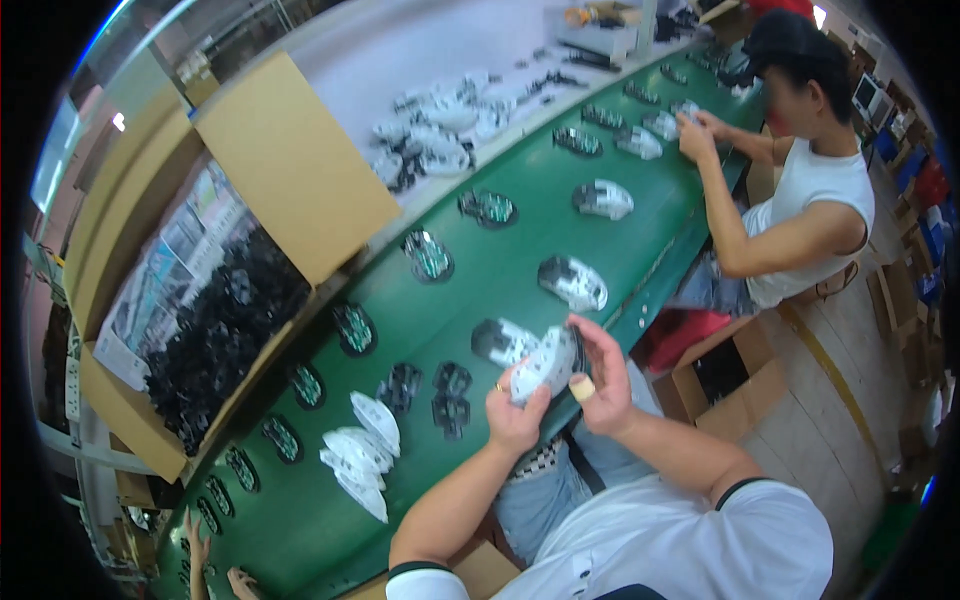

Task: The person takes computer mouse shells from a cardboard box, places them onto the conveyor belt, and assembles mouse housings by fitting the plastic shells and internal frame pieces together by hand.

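Note:
Between my two hands, just above the near edge of the green belt [520, 262], is a white computer mouse shell [546, 366] with a dark side. My left hand [514, 412] pinches its lower left end. My right hand [604, 384] curls round its right side, with a yellowish cover on the thumb. Right behind the held shell, a black and white mouse [500, 342] lies on the belt. To the left of my hands are black plastic mouse parts [452, 400] and a cluster of white mouse shells [360, 455].
Mouse bases with green circuit boards [428, 256] line the belt. A cardboard box of black parts [235, 330] stands at the left. White shells [430, 130] lie on the ledge behind. A co-worker [800, 190] handles a mouse at the right; another person's hand [197, 545] shows lower left.

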